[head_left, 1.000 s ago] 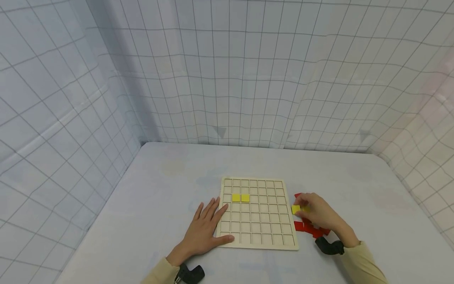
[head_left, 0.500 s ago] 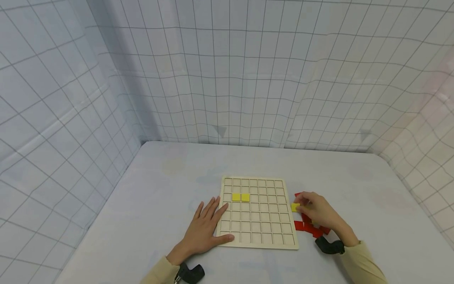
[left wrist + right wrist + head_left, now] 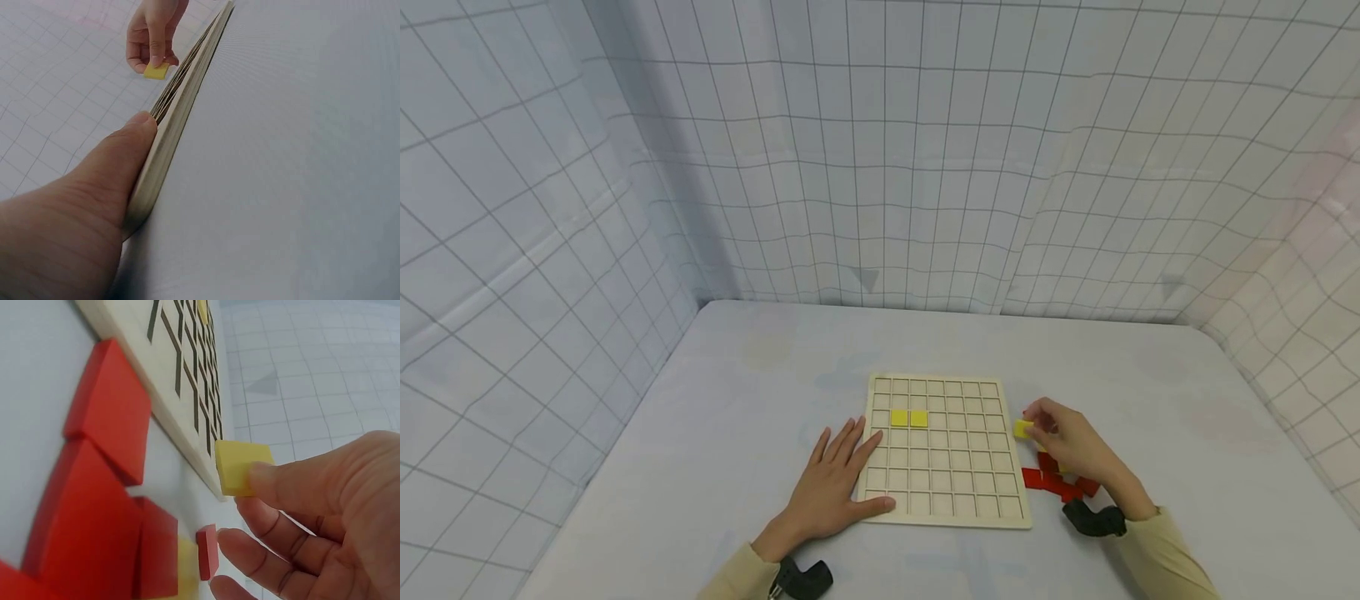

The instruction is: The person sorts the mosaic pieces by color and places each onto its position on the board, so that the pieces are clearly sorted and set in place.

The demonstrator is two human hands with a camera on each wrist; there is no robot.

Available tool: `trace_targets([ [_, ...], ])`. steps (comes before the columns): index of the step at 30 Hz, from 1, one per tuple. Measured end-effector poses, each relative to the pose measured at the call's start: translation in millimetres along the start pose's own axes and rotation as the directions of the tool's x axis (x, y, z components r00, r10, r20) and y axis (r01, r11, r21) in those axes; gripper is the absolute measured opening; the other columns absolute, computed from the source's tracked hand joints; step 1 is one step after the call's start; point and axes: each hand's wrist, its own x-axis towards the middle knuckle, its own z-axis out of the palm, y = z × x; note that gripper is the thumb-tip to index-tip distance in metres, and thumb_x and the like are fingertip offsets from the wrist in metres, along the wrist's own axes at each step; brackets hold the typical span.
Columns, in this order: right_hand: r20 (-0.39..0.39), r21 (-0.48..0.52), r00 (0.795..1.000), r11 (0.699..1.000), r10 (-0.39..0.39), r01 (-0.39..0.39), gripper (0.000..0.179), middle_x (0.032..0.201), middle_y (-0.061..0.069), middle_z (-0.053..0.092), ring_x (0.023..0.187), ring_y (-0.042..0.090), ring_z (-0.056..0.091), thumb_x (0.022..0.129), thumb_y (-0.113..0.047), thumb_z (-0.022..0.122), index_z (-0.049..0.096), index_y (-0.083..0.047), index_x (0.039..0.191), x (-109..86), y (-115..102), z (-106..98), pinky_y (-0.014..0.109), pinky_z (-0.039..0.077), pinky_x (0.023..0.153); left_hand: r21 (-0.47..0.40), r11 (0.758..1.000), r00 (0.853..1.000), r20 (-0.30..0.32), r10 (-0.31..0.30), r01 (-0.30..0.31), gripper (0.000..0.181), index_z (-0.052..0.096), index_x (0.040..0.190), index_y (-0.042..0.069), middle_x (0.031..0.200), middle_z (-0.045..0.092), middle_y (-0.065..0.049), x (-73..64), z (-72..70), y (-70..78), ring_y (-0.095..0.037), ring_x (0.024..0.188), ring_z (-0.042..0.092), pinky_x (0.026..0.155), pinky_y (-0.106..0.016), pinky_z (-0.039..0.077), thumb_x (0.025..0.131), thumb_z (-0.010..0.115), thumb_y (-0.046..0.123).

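Note:
A pale wooden grid board [image 3: 951,517] lies on the table, with two yellow square tiles [image 3: 909,418] side by side in cells of its third row from the back. My left hand [image 3: 831,492] rests spread on the board's left edge, thumb over the near left corner; in the left wrist view the thumb [image 3: 119,156] presses the rim. Just off the board's right edge, my right hand [image 3: 1071,437] pinches a yellow square tile [image 3: 240,467] between thumb and fingers. Below that hand lies a pile of red tiles [image 3: 1052,482], with a bit of yellow tile [image 3: 187,569] among them.
The white table [image 3: 760,367] extends around the board. Grid-patterned white curtains [image 3: 880,167] hang behind it and along both sides. Black wrist devices [image 3: 1097,520] sit at both wrists, beside pale yellow sleeves [image 3: 1168,558].
The right hand has lifted the pinched yellow tile slightly, shifting it away from the body beside the board's right edge. More of the pile shows below it. The left hand has stayed put.

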Motion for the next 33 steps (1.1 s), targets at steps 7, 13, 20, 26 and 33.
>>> trace_targets([
  [7,-0.014,0.04,0.998,0.998,-0.054,0.055,0.015,0.082,-0.004,0.055,0.072,0.014,0.049,0.087,-0.002,0.067,0.057,-0.009,0.097,7.2,-6.6,6.1,0.025,0.045,0.063,-0.009,1.0,1.0,0.006,-0.011,0.011,0.09,0.029,0.151,0.015,0.156,0.018,-0.011,0.3,0.2,0.6,-0.026,0.143,0.009,0.112,-0.05,0.001,0.084,0.048,0.072],
  [13,-0.037,0.055,0.994,0.993,-0.103,0.105,0.016,0.081,-0.006,0.055,0.07,0.012,0.05,0.088,-0.004,0.068,0.058,-0.012,0.098,16.4,-15.5,12.8,0.025,0.045,0.06,-0.016,1.0,1.0,0.002,-0.011,0.011,0.09,0.029,0.151,0.015,0.155,0.019,-0.011,0.0,0.6,0.2,-0.026,0.143,0.009,0.112,-0.049,0.0,0.084,0.048,0.072],
  [20,-0.048,0.066,0.986,0.985,-0.158,0.161,0.015,0.085,-0.007,0.059,0.07,0.01,0.051,0.088,-0.006,0.069,0.06,-0.01,0.098,27.4,-26.5,20.2,0.025,0.046,0.061,-0.004,1.0,1.0,-0.005,0.003,-0.003,0.089,0.031,0.15,0.014,0.155,0.02,-0.013,0.3,0.9,-0.4,-0.027,0.143,0.011,0.112,-0.05,0.002,0.084,0.049,0.071],
  [26,-0.024,0.063,0.984,0.982,-0.174,0.176,0.011,0.083,-0.008,0.06,0.069,0.008,0.052,0.088,-0.008,0.069,0.062,-0.01,0.095,36.4,-35.0,29.8,0.026,0.046,0.06,-0.002,1.0,1.0,-0.005,0.008,-0.008,0.089,0.03,0.151,0.014,0.155,0.02,-0.013,0.0,-0.7,0.3,-0.027,0.143,0.011,0.112,-0.051,0.003,0.084,0.05,0.07],
  [33,0.0,0.044,0.987,0.986,-0.159,0.159,0.009,0.08,-0.01,0.06,0.068,0.007,0.053,0.087,-0.011,0.07,0.064,-0.013,0.093,43.9,-46.5,39.1,0.026,0.045,0.059,0.002,1.0,1.0,-0.005,0.005,-0.005,0.089,0.03,0.151,0.014,0.155,0.02,-0.013,-0.1,-0.2,0.0,-0.027,0.143,0.011,0.112,-0.051,0.003,0.084,0.049,0.071],
])
